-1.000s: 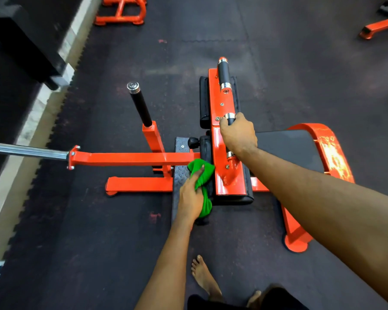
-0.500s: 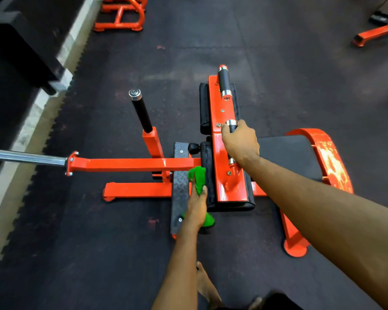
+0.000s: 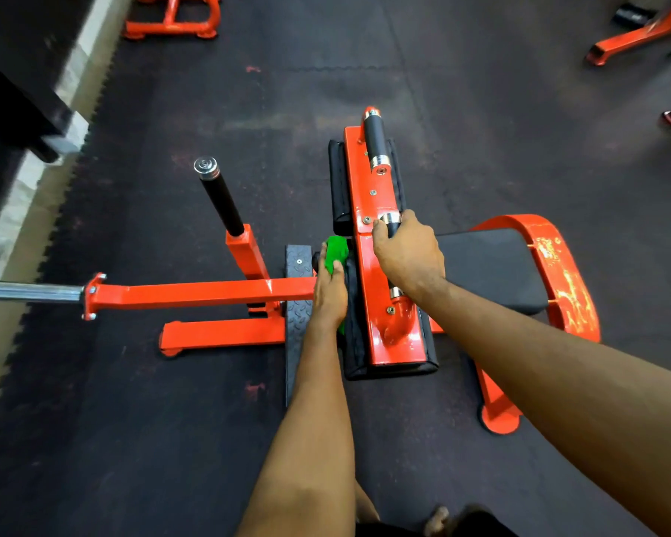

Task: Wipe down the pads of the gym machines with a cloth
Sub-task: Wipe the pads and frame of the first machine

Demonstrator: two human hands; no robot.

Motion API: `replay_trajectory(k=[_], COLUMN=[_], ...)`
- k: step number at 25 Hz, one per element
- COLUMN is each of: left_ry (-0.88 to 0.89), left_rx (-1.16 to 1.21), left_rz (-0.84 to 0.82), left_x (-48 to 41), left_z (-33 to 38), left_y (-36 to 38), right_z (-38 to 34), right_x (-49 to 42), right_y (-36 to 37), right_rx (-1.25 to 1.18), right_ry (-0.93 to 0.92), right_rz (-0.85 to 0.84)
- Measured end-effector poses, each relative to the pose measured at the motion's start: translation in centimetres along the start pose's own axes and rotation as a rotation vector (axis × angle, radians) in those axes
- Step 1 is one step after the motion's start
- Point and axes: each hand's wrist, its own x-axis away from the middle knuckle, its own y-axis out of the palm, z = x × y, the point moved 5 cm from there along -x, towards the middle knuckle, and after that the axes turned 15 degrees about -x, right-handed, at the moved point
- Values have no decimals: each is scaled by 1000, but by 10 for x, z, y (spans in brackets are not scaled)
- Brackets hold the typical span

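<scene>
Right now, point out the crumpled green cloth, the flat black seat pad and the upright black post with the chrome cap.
crumpled green cloth (image 3: 336,253), head view, its bunched far end.
flat black seat pad (image 3: 492,265), head view, bare top surface.
upright black post (image 3: 221,201), head view, mid-shaft.

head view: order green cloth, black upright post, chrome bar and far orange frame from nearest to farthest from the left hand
1. green cloth: in the left hand, showing past its fingers.
2. black upright post: left of the hand, further back.
3. chrome bar: at the left edge.
4. far orange frame: top left, across the floor.
</scene>
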Motion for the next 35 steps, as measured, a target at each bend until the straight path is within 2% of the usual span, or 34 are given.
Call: replay_trajectory(k=[6,11,14,16,17,20,22,26,28,32,35], left_ry=[7,7,118,296,328,205,195,135,129,161,209], left_rx=[-103,-78,-295,-445,-457,-326,-302,-266,-249,-160,-136], left_rz=[40,46,57,168,203,249,257,177,150,169,67], left_x=[71,143,155,152,151,160,172,193,207,222,235], left_z=[-20,-53,-42,-20,-16,-36,-50,-54,-54,-37,-3], left_y=[2,9,4,5,8,20,23,16,2,-54,-75], right_z=[-1,-3,-4,-3,-3,-1,0,-6,-6,27,82], right_x=[4,6,6,6,5,2,1,7,13,51,109], right_y=[-2,-5,-5,-5,-5,-2,-1,-8,-13,-17,-32], right_rx=[-5,-14,-15,-8,-2,11,25,7,-67,-463,-555], right_ry=[-5,4,-11,-5,0,-8,-15,-41,-61,5,-16], right_rz=[1,5,8,13,13,17,27,39,18,-145,-98])
